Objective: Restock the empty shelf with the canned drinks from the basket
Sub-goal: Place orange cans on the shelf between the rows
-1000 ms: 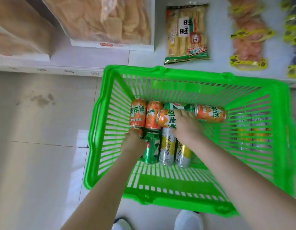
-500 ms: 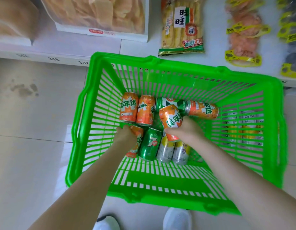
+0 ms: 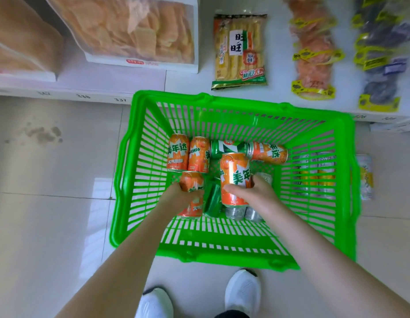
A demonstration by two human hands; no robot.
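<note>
A bright green plastic basket (image 3: 341, 171) stands on the floor and holds several drink cans. My right hand (image 3: 256, 191) grips an orange Mirinda can (image 3: 235, 173), raised above the others. My left hand (image 3: 176, 193) is closed around a second orange can (image 3: 191, 182) lower in the basket. Two more orange cans (image 3: 188, 154) lie at the basket's far left, with a green 7-Up can (image 3: 227, 146) and another orange can (image 3: 269, 152) beside them. A green can (image 3: 213, 198) and silver cans (image 3: 243, 212) lie under my hands.
A low white shelf (image 3: 139, 79) runs along the top, carrying bags of crackers (image 3: 240, 49), boxed snacks (image 3: 135, 31) and packets with yellow labels (image 3: 314, 60). Loose cans (image 3: 366, 177) stand outside the basket's right wall. My white shoes (image 3: 243, 292) are just below the basket.
My right hand has lifted its orange can upright, clear of the pile. My left hand has closed on another orange can and drawn it up slightly. The view has shifted a little.
</note>
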